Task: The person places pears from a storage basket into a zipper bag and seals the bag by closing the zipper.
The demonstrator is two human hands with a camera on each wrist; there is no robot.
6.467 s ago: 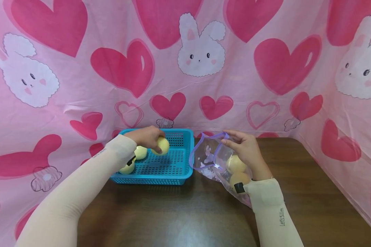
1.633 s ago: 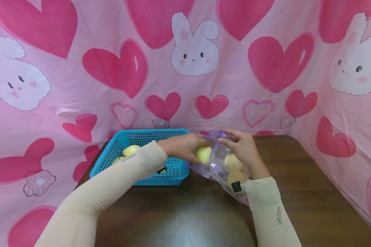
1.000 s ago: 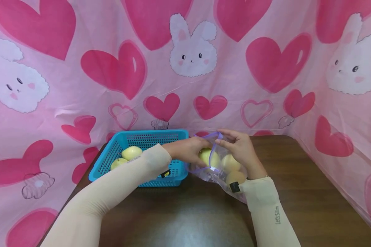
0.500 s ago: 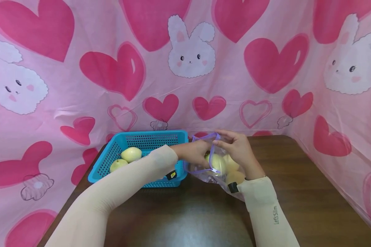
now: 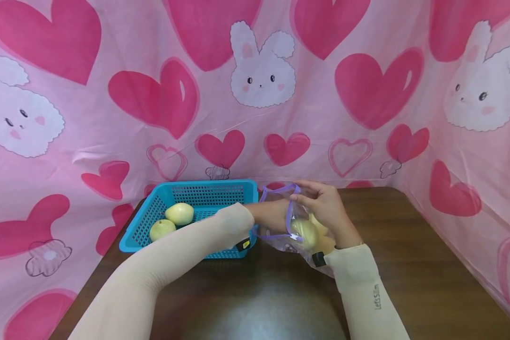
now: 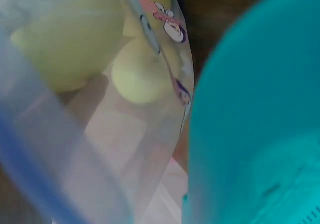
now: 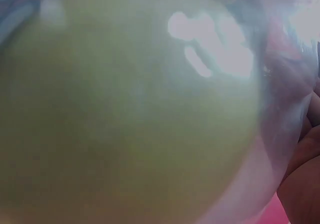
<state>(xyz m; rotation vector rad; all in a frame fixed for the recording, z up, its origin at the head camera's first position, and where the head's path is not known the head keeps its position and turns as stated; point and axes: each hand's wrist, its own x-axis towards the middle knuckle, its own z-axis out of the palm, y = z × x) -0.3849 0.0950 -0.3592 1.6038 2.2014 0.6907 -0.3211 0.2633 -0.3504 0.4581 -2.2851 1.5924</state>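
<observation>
Fruit [image 5: 304, 232], round and yellow, sits deep in the clear bag [image 5: 280, 226]; the left hand [image 5: 272, 215] reaches inside, its fingers hidden, so its grasp can't be judged. Above it, the right hand [image 5: 325, 208] pinches the floppy, slippery-looking rim. The fruit looks firm; best cupped underneath.

Cream arm sleeves cover both my forearms down to the wrists. Small dark lettering runs along my right sleeve [image 5: 376, 296]. Black wrist device on each arm, the left with a yellow spot. Hands bare.
</observation>
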